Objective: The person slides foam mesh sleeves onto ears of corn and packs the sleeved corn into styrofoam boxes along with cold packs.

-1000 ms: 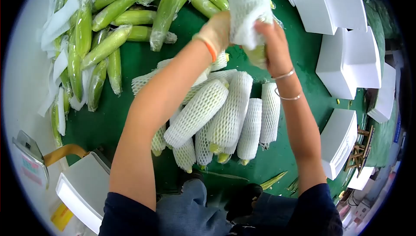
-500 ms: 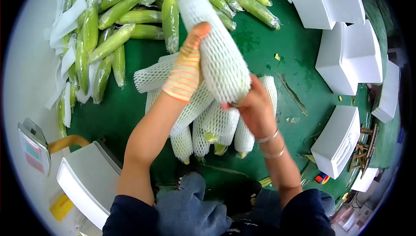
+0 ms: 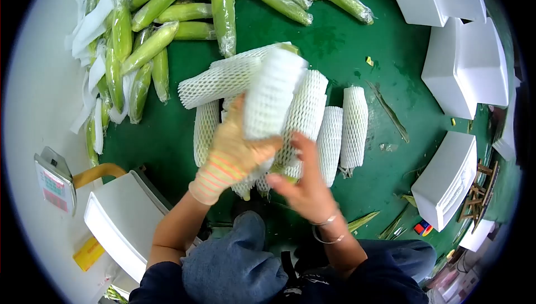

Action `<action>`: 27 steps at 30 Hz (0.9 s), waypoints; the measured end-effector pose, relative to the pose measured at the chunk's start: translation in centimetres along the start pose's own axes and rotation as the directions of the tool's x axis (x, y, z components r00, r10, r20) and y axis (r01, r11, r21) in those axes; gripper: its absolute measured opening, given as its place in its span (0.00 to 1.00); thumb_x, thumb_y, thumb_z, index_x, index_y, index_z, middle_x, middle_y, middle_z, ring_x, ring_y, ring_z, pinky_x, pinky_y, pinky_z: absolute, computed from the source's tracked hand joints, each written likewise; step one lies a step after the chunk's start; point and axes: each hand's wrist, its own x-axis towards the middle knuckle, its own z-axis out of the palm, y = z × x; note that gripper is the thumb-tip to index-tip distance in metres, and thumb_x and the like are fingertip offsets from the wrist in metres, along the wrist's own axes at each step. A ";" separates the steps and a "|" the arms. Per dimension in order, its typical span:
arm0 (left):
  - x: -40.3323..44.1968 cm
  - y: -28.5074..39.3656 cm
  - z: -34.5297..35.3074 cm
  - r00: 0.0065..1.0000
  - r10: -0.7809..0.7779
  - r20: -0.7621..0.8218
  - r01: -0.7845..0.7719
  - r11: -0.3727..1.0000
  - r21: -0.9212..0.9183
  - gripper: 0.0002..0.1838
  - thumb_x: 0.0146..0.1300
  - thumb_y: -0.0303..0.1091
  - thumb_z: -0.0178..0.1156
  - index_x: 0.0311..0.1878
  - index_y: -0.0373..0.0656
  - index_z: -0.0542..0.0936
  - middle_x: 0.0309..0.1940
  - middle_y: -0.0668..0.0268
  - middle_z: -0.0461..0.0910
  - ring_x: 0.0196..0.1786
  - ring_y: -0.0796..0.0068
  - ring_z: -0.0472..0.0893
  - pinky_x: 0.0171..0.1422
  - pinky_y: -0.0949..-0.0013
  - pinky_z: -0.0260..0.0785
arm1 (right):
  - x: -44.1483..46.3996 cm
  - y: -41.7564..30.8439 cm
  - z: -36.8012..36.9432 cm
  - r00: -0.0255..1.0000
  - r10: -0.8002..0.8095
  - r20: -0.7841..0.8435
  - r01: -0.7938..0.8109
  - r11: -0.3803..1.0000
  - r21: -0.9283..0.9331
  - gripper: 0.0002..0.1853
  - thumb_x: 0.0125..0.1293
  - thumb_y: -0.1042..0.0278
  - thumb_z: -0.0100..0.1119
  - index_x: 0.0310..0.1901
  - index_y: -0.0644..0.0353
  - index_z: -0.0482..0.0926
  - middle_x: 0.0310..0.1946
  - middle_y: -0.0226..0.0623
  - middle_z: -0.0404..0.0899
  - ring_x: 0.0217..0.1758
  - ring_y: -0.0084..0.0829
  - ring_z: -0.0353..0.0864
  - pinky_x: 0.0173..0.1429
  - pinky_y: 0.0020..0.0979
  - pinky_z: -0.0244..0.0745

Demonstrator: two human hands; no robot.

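My left hand (image 3: 231, 147), in a pale glove with orange stripes, is closed around an ear of corn in a white foam net (image 3: 274, 94). The ear is motion-blurred and tilts up to the right, above a pile of other foam-netted ears (image 3: 304, 108). My right hand (image 3: 307, 184) is bare, with fingers apart, below and right of the held ear. It holds nothing that I can see, and I cannot tell whether a fingertip touches the pile. The lower end of the held ear is hidden by my left hand.
Green ears in clear film (image 3: 223, 16) lie heaped at the back left, among white foam nets (image 3: 95, 19). White foam boxes (image 3: 446, 178) stand along the right. At the left are a scale display (image 3: 56, 184) and a white bin (image 3: 120, 220). A loose husk leaf (image 3: 388, 111) lies on the green table.
The foam-netted ear has come down and swung from leaning left to leaning right. My right hand has come off it and its fingers have spread. The view has shifted slightly.
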 end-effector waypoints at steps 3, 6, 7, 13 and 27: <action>-1.8 2.4 1.4 0.929 0.177 0.325 -0.320 0.826 0.464 0.43 0.47 0.39 0.67 0.66 0.38 0.59 0.53 0.49 0.72 0.56 0.52 0.73 0.63 0.63 0.64 | 0.4 -0.9 -0.8 0.943 0.229 -0.243 -0.165 0.952 0.257 0.33 0.51 0.69 0.68 0.57 0.68 0.63 0.51 0.43 0.69 0.52 0.35 0.72 0.57 0.35 0.67; 1.8 3.6 -2.8 0.911 0.386 0.148 -0.388 0.673 0.630 0.30 0.49 0.38 0.65 0.56 0.37 0.72 0.54 0.53 0.73 0.58 0.55 0.71 0.64 0.62 0.62 | 1.1 -0.6 -2.9 0.840 0.425 -0.337 -0.165 0.793 0.587 0.24 0.50 0.71 0.59 0.49 0.71 0.69 0.40 0.43 0.77 0.41 0.34 0.78 0.48 0.34 0.75; 4.0 3.3 -4.9 0.919 0.390 0.062 -0.270 0.506 0.819 0.31 0.47 0.35 0.65 0.58 0.39 0.71 0.56 0.56 0.71 0.59 0.58 0.70 0.64 0.63 0.62 | 0.7 -0.5 -3.3 0.841 0.451 -0.300 -0.161 0.737 0.656 0.24 0.50 0.70 0.57 0.49 0.72 0.69 0.40 0.45 0.77 0.41 0.36 0.78 0.48 0.34 0.76; 10.8 -2.0 -7.8 1.000 0.008 0.021 -0.022 0.341 0.940 0.35 0.38 0.38 0.70 0.53 0.36 0.72 0.46 0.53 0.77 0.49 0.58 0.77 0.56 0.62 0.69 | 1.4 -0.2 3.1 0.849 0.518 -0.109 -0.362 0.718 0.594 0.28 0.48 0.76 0.62 0.54 0.69 0.68 0.44 0.42 0.76 0.45 0.35 0.76 0.51 0.34 0.72; -10.5 5.4 -9.5 0.976 -0.189 0.106 0.211 0.941 -0.264 0.35 0.36 0.39 0.70 0.50 0.32 0.74 0.39 0.62 0.80 0.38 0.75 0.76 0.46 0.74 0.68 | -3.0 -10.0 5.2 0.859 0.509 -0.053 -0.464 0.818 0.341 0.23 0.51 0.70 0.58 0.50 0.69 0.70 0.44 0.41 0.76 0.45 0.35 0.76 0.52 0.37 0.72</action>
